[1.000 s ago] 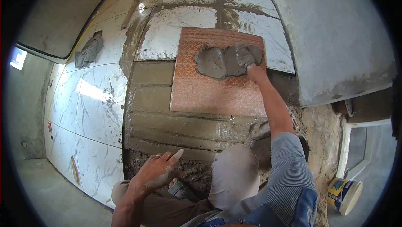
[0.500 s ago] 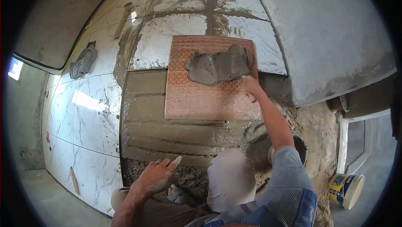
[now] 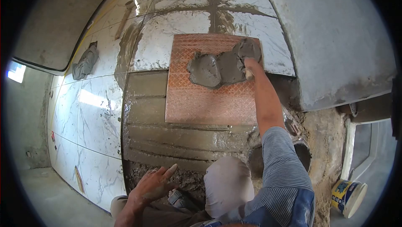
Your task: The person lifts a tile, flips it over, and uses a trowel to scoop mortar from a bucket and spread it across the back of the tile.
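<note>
A large tile [image 3: 209,107] lies back side up, its orange-red back patterned with a raised grid. Wet grey mortar [image 3: 230,71] is spread in a thick, uneven patch over its upper right part. My right hand [image 3: 251,66] is closed round the pale handle of a trowel [image 3: 250,75] at the right side of this patch; the blade is hidden by mortar and my hand. Near my bent knee, my left hand [image 3: 154,184] hovers with fingers stretched out, smeared with mortar and holding nothing.
Ridged wet mortar bed [image 3: 167,135] surrounds the tile's near side. A dark bucket [image 3: 302,153] stands by my right arm, partly hidden. White marbled tiles [image 3: 98,120] cover the left floor, with a grey cloth [image 3: 86,63] on them. A yellow-blue bucket [image 3: 349,197] sits at lower right.
My right hand has moved up and away from me along the tile's right side, pushing mortar toward the upper right corner. My left hand stays open near my knee.
</note>
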The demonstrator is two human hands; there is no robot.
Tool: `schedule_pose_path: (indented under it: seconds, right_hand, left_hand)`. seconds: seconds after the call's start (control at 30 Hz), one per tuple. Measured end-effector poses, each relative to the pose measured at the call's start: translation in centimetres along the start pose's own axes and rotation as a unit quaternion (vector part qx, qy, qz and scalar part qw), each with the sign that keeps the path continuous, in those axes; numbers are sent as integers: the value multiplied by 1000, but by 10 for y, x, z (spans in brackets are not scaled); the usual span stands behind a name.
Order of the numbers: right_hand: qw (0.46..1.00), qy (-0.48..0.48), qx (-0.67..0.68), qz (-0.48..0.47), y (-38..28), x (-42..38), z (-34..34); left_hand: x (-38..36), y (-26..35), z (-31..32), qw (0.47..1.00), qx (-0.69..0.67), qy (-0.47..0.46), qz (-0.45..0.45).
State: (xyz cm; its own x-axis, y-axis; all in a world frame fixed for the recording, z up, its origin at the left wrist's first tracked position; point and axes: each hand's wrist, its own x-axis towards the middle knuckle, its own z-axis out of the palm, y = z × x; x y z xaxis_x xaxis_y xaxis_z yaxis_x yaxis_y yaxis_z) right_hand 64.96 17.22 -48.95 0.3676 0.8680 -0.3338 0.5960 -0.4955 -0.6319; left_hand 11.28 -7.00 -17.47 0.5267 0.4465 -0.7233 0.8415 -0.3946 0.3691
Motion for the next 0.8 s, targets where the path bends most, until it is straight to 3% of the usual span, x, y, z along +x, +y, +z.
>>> schedule_pose_path:
  seconds: [0.13, 0.2, 0.33, 0.37, 0.4, 0.43, 0.5, 0.63, 0.73, 0.8]
  right_hand:
    - [998, 9, 66, 9, -19, -33, 7]
    - [958, -11, 259, 124, -53, -87, -1]
    - [966, -43, 227, 116, -92, -169, 13]
    - [997, -27, 71, 16, -84, -171, 22]
    - [992, -9, -87, -87, -78, -169, 27]
    - [992, -10, -87, -87, -79, -170, 26]
    - [940, -12, -275, -203, -81, -168, 20]
    - [948, -16, -283, -143, -68, -99, 24]
    - [967, 40, -236, -91, -85, -58, 25]
    - [945, -35, -321, -56, -91, -30, 29]
  left_hand:
    - [5, 2, -1, 1000, 13, 3, 17]
    - [7, -2, 2, 1000, 17, 9, 22]
    - [7, -4, 0, 999, 13, 2, 37]
    - [6, -5, 1, 999, 10, 2, 35]
    - [5, -5, 0, 999, 14, 12, 37]
    - [4, -5, 0, 999, 17, 22, 41]
    - [3, -4, -2, 999, 17, 18, 36]
    - [4, -3, -4, 998, 35, 22, 54]
    - [2, 3, -11, 999, 26, 9, 39]
    - [1, 2, -7, 998, 33, 28, 45]
